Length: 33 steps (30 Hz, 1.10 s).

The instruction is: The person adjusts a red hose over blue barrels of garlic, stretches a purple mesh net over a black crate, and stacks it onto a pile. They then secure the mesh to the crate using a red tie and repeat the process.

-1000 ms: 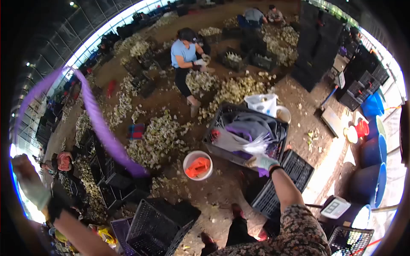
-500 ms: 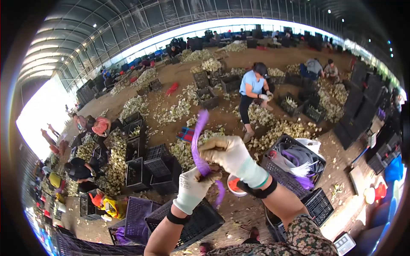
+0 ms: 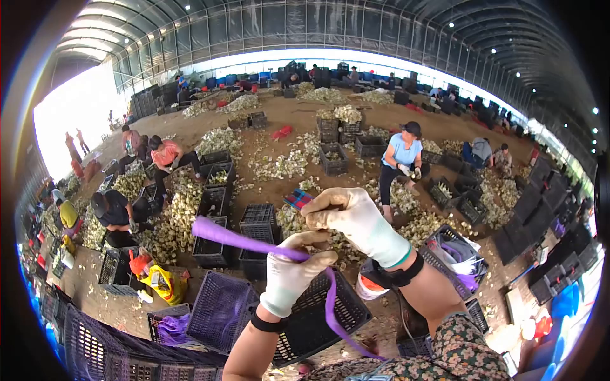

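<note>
A long strip of purple mesh netting (image 3: 241, 240) runs through my left hand (image 3: 290, 276), whose gloved fingers are closed on it. One end of the netting sticks out to the left; the other hangs down toward my lap. Just above and to the right, my right hand (image 3: 361, 223) is gloved too, with thumb and fingers pinched together. Whatever those fingertips may hold is too small to make out. Both hands are raised in front of my chest, over a black crate (image 3: 318, 320).
A purple crate (image 3: 222, 311) stands at lower left. On the right, another crate (image 3: 445, 270) holds purple and white netting, near a white bucket (image 3: 370, 286). People sit among piles of pale bulbs (image 3: 171, 219) resembling garlic; one in light blue (image 3: 401, 152) sits ahead.
The upper end of the netting has swung from upright down to the left, and its lower tail shows longer. My right hand has parted slightly from my left. The view has turned.
</note>
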Motion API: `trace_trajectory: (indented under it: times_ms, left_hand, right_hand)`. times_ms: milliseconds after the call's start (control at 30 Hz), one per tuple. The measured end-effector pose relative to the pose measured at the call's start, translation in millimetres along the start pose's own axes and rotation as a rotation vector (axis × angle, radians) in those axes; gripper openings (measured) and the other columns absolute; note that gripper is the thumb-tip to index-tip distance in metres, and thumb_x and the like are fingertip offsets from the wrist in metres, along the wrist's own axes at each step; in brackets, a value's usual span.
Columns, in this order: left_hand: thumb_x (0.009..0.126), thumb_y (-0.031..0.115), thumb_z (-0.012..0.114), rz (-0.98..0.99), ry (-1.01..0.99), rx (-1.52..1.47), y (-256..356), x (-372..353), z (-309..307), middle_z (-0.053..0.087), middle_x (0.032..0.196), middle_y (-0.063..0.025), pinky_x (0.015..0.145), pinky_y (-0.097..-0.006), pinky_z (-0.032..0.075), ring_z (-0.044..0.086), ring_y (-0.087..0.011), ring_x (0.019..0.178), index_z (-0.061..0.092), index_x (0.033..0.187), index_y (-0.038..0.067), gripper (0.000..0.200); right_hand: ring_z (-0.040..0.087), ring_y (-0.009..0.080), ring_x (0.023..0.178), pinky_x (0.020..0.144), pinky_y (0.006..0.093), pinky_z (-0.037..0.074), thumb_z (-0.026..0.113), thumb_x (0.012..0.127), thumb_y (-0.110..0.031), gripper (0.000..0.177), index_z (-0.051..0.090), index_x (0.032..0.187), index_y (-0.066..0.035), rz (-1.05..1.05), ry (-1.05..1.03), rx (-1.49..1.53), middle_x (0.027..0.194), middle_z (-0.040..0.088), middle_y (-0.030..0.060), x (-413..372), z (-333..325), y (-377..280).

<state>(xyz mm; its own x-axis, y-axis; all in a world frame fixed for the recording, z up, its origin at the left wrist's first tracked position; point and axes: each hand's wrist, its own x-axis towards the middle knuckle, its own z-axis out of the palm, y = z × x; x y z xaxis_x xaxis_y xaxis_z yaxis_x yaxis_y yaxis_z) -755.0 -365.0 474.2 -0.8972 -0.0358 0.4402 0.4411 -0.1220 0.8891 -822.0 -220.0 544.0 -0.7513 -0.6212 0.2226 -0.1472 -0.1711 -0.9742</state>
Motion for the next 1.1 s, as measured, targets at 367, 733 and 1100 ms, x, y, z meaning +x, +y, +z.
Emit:
trace_trajectory:
  times_ms: [367,733,1100]
  left_hand:
    - [0.087,0.002,0.065,0.025,0.175,0.082,-3.9,-17.9,-47.0,0.065,0.075,0.0004,0.06,-0.0211,0.047,0.056,-0.0067,0.066,0.068,0.099,0.002,0.013]
    - [0.09,0.018,0.064,-0.013,0.346,0.101,66.3,29.3,-44.5,0.067,0.08,-0.0021,0.041,-0.0177,0.032,0.043,-0.0026,0.045,0.068,0.095,0.004,0.016]
    - [0.085,0.017,0.069,0.372,0.44,0.061,83.6,-14.8,-200.6,0.059,0.073,0.0028,0.046,-0.0199,0.034,0.043,-0.0058,0.05,0.06,0.093,0.008,0.016]
  right_hand:
    - [0.058,0.0127,0.095,0.08,0.027,0.047,0.072,0.081,-0.013,0.042,0.056,0.116,0.002,-0.16,0.021,-0.15,0.107,0.061,0.004,12.5,26.7,36.0]
    - [0.064,0.0132,0.073,0.066,0.0245,0.053,0.064,0.084,-0.003,0.011,0.068,0.093,0.001,-0.417,-0.014,0.099,0.088,0.069,0.0099,48.1,-5.9,-14.2]
    - [0.057,0.0146,0.075,0.079,0.0344,0.049,0.053,0.092,-0.008,0.014,0.059,0.102,0.0,-0.771,0.119,0.228,0.092,0.061,0.0085,13.7,-180.5,-121.2]
